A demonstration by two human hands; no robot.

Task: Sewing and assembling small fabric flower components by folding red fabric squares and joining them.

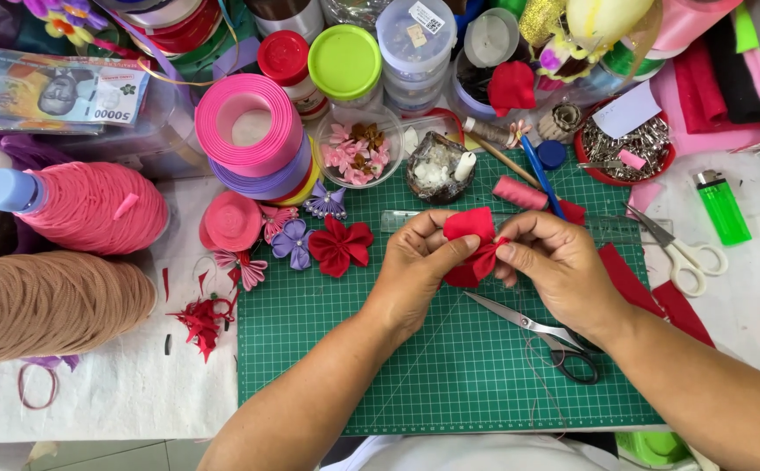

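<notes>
While both hands work above the mat (450, 375), near its far edge, a tan yarn cone (53, 305) lies at the table's left edge. Left hand (415, 266) and right hand (554, 262) pinch a folded red fabric piece (470, 228) between closed fingertips. Scissors (537, 336) lie under the right wrist.

I am looking down at a home craft table, a small handmade-flower workspace. A green cutting mat (450, 366) with a grid covers the middle. Around it crowd ribbon rolls (253, 131), big yarn cones (57, 305), lidded jars (345, 63), a dish of pins (629, 148), scissors (537, 336), a lighter (722, 208) and finished fabric flowers (339, 246).
</notes>
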